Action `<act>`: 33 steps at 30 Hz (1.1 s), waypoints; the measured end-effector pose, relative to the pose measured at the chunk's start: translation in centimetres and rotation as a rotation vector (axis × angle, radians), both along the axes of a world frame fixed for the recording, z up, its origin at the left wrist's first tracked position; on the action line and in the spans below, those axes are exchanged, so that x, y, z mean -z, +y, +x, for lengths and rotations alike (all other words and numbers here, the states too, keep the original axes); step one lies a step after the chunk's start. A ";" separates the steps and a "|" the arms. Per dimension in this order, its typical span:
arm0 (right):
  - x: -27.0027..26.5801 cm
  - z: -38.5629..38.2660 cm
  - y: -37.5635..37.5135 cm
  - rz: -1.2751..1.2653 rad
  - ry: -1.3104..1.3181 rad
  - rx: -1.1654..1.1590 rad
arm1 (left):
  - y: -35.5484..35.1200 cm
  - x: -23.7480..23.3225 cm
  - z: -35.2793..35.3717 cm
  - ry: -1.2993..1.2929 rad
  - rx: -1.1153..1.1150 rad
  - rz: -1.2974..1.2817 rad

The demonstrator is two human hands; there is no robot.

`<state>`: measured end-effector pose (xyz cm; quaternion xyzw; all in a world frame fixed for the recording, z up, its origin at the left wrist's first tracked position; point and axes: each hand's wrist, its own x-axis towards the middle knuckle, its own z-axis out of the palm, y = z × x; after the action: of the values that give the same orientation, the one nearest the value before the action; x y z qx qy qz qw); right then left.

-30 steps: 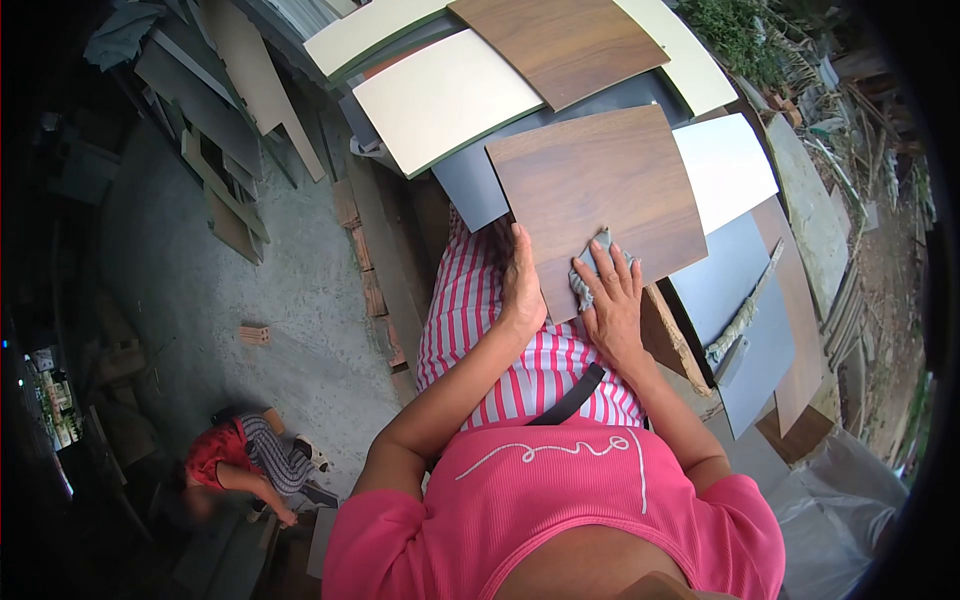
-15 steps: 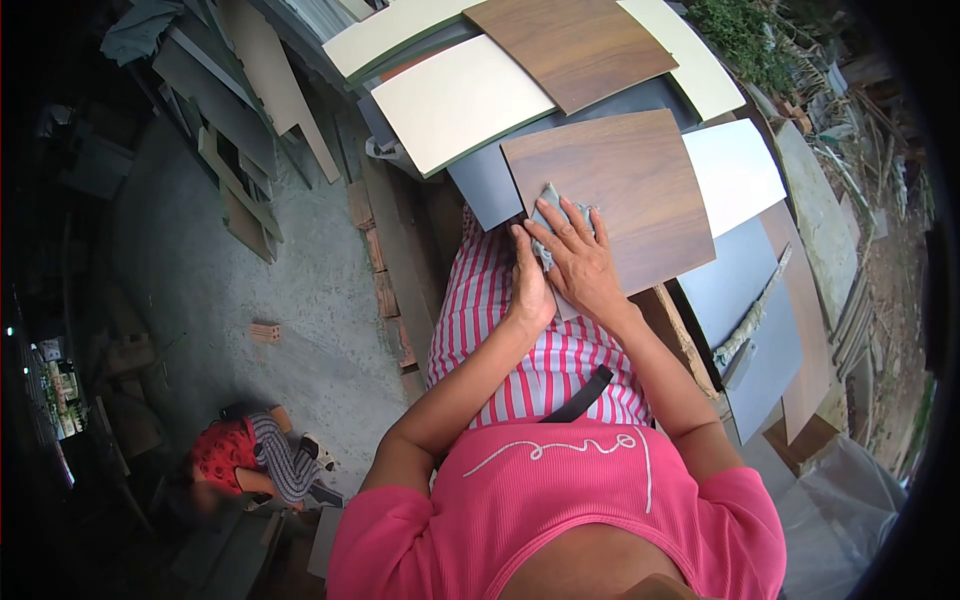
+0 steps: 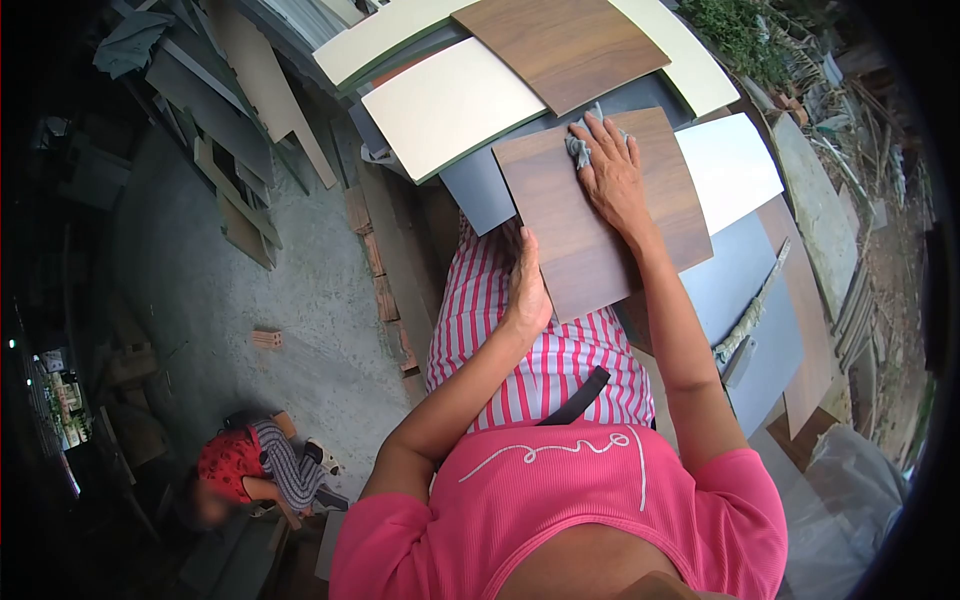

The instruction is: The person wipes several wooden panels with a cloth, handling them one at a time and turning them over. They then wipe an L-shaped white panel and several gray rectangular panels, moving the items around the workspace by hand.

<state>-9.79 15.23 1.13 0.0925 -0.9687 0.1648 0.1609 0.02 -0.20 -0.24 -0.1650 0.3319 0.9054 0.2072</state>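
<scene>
A brown wood-grain board (image 3: 660, 225) lies across my lap, tilted a little. My left hand (image 3: 528, 288) grips its left edge near the lower corner, thumb up along the side and the other fingers hidden underneath. Toward the board's far edge, my right hand (image 3: 612, 178) presses down on a crumpled grey-blue cloth (image 3: 577, 150), which shows on both sides of the fingers.
Cream panels (image 3: 455, 105) and another wood-grain board (image 3: 565, 50) are stacked ahead. Right of my lap, a rough stick (image 3: 755, 305) rests on grey panels (image 3: 765, 350). A person in red (image 3: 228, 465) bends at lower left. One brick (image 3: 266, 339) sits on the concrete floor.
My right hand has slid the cloth away from me, from the board's near left part up toward its far edge. The left hand stays at the left edge.
</scene>
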 end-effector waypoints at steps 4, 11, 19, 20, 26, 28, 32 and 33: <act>1.6 -0.9 5.5 0.022 0.013 0.185 | 0.1 0.6 0.1 -0.013 -0.020 -0.052; 2.4 1.4 10.2 -0.008 -0.077 0.345 | 0.0 1.0 0.1 -0.035 0.003 -0.038; 2.9 10.2 10.0 0.001 -0.132 0.449 | 0.1 2.0 0.1 -0.007 -0.001 -0.024; 2.9 11.1 9.6 0.002 -0.160 0.471 | 0.1 2.1 0.1 -0.010 0.001 -0.023; 2.0 14.9 5.5 0.053 -0.189 0.411 | 0.1 1.6 0.0 -0.033 0.005 -0.038; 1.2 15.9 3.2 0.031 -0.220 0.306 | 0.2 1.9 0.0 -0.027 -0.011 -0.054; 0.0 17.2 -1.3 0.017 -0.253 0.055 | 0.1 1.8 0.0 -0.029 -0.012 -0.031; 0.1 17.3 -2.2 0.026 -0.252 -0.016 | 0.1 1.6 0.0 -0.024 -0.009 -0.020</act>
<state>7.55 13.04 1.06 0.0806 -0.9826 0.1638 0.0353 0.00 -0.12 -1.89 -0.1795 0.3374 0.9010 0.2053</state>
